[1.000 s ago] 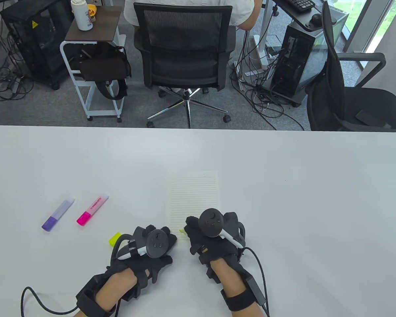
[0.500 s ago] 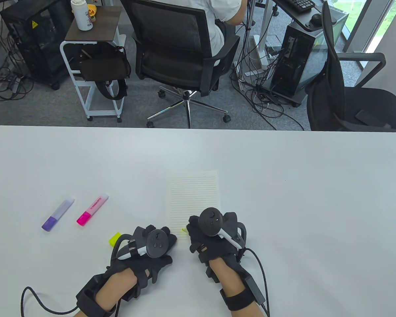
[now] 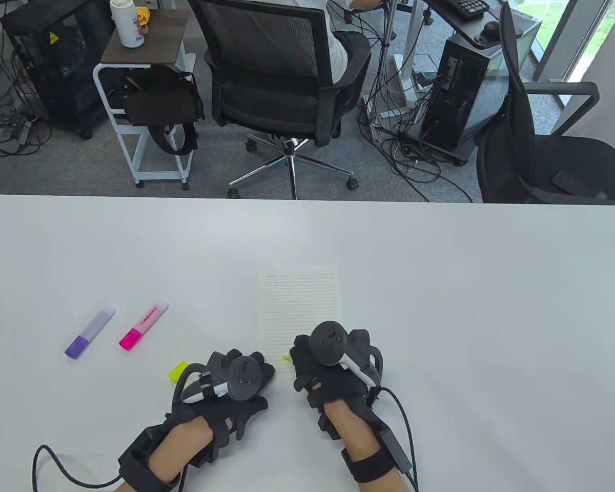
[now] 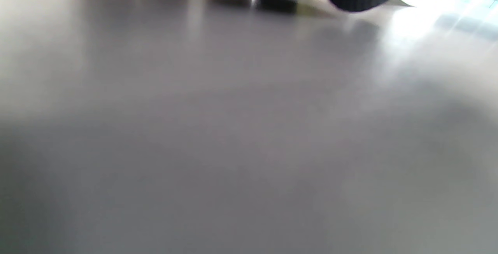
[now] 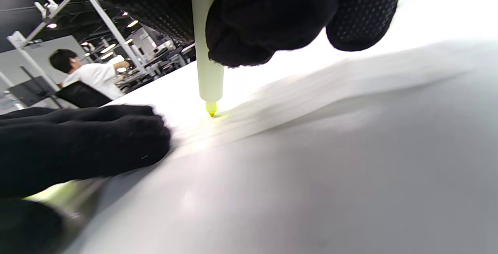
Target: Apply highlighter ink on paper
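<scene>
Right hand (image 3: 338, 366) gripping yellow highlighter (image 5: 208, 51), tip touching lined paper (image 3: 300, 302); left hand (image 3: 233, 382) resting flat, fingers spread, on paper's corner.

An office: swivel chairs (image 3: 287, 77), computer towers (image 3: 453, 97) and tangled cables (image 3: 405, 154) on grey carpet.

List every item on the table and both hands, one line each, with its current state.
Yellow highlighter: uncapped, near upright, tip on the paper.
Paper: flat, small yellow mark at its near edge.
Yellow cap: off, lying on the table.
Pink highlighter: capped, lying flat.
Purple highlighter: capped, lying flat.
Right hand: grips the yellow highlighter.
Left hand: rests by the paper's near corner, holds nothing.
</scene>
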A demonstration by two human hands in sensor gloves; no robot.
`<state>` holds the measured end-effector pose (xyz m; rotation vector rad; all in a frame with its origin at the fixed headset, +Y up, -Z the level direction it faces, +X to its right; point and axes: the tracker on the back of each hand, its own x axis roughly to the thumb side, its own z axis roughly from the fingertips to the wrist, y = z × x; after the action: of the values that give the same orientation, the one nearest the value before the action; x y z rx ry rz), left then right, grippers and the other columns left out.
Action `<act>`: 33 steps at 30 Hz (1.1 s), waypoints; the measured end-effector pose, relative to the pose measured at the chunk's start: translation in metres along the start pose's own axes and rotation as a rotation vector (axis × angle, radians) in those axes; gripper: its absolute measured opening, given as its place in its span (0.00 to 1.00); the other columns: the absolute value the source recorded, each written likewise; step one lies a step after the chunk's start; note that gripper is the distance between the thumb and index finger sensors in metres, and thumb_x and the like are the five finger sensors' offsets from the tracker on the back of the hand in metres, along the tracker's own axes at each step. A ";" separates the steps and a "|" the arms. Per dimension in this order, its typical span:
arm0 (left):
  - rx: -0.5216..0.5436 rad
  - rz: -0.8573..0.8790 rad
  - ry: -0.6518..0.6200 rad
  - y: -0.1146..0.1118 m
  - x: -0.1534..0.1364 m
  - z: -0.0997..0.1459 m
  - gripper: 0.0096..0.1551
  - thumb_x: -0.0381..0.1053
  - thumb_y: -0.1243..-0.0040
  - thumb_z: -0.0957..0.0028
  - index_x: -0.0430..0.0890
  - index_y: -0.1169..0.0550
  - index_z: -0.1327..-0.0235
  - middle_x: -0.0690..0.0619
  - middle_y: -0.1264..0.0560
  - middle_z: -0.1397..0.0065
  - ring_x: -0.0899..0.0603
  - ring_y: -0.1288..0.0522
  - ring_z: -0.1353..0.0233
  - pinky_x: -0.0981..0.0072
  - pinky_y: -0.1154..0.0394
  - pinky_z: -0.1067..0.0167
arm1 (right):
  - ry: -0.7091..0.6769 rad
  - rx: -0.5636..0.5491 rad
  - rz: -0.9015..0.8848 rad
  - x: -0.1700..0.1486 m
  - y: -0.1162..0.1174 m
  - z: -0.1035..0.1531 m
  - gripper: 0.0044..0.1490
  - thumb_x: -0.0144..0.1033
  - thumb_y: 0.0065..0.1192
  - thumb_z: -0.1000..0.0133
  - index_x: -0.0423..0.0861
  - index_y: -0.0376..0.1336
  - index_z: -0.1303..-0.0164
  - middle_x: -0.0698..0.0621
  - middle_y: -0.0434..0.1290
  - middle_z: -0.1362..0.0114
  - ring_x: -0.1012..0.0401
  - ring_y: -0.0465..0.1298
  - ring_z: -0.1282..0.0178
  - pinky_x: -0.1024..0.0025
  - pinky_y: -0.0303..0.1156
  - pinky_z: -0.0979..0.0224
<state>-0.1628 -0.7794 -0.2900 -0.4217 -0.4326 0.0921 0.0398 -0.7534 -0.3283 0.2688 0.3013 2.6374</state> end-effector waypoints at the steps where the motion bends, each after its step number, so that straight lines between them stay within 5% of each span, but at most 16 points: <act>1: 0.000 0.000 0.000 0.000 0.000 0.000 0.40 0.65 0.49 0.49 0.60 0.44 0.22 0.56 0.52 0.15 0.31 0.52 0.17 0.30 0.52 0.27 | 0.004 -0.011 0.001 0.001 0.000 0.000 0.26 0.47 0.62 0.34 0.47 0.67 0.30 0.44 0.79 0.50 0.56 0.78 0.63 0.45 0.71 0.31; 33: -0.002 -0.001 0.000 0.001 0.000 0.000 0.41 0.64 0.49 0.49 0.60 0.44 0.22 0.56 0.52 0.15 0.31 0.52 0.17 0.30 0.52 0.26 | 0.038 -0.007 0.012 0.002 0.000 0.001 0.26 0.48 0.62 0.33 0.47 0.66 0.29 0.44 0.79 0.49 0.56 0.78 0.63 0.45 0.70 0.31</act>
<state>-0.1626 -0.7790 -0.2906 -0.4230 -0.4328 0.0903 0.0385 -0.7520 -0.3277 0.2190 0.3035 2.6577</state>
